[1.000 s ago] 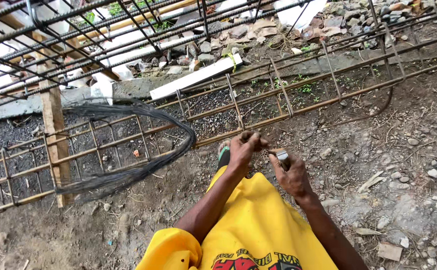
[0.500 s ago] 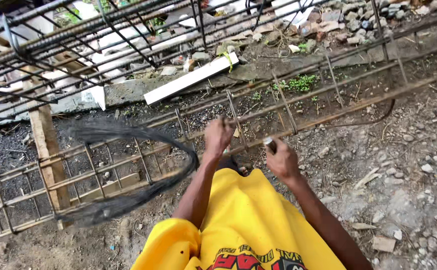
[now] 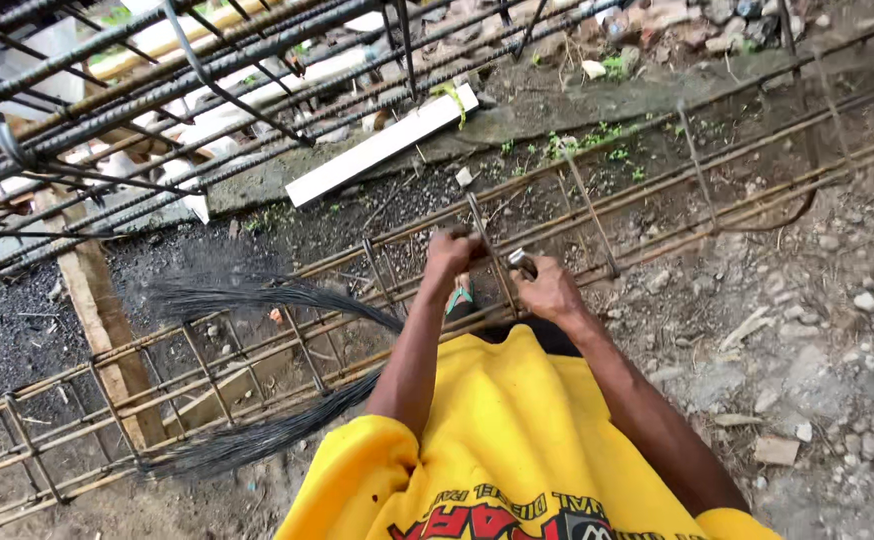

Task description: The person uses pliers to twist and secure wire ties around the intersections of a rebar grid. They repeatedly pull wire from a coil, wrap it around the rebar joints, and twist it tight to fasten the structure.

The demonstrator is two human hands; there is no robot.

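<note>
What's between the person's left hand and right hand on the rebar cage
In the head view, one upright stirrup bar of the rebar cage stands between the left hand and the right hand.

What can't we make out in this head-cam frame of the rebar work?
- Tool in the right hand: only a small metal tip shows; the fingers cover the rest.
- What the left hand grips on the rebar cage: hidden by its fingers.
- Any tie wire at that joint: too small to see.
- Black wire bundle: its near part is hidden behind the yellow shirt.
</note>
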